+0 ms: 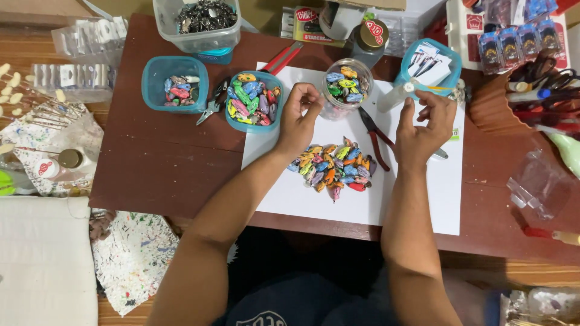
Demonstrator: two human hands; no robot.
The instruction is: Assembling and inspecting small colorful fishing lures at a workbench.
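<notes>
Left hand (pixel 300 118) hovers over the white paper sheet (pixel 417 199) mid-bench, fingers curled in; whether it pinches anything, can't tell. Right hand (pixel 423 130) is also over the sheet, near its far right corner, fingers bent and close together; can't tell if it's gripping something small. Pile of multicoloured painted beads (pixel 334 168) lies on the sheet between and just below both hands, touching neither. Red-handled pliers (pixel 376 136) lie on the sheet between the hands, just beside the pile. Clear jar (pixel 345 87) with more beads at the sheet's far edge, near the left hand's fingertips. Teal round tub (pixel 254 102) of beads at the sheet's far left corner. Teal square tub (pixel 175 83) further left on bare bench, small silver pliers (pixel 211 104) between the two tubs.
</notes>
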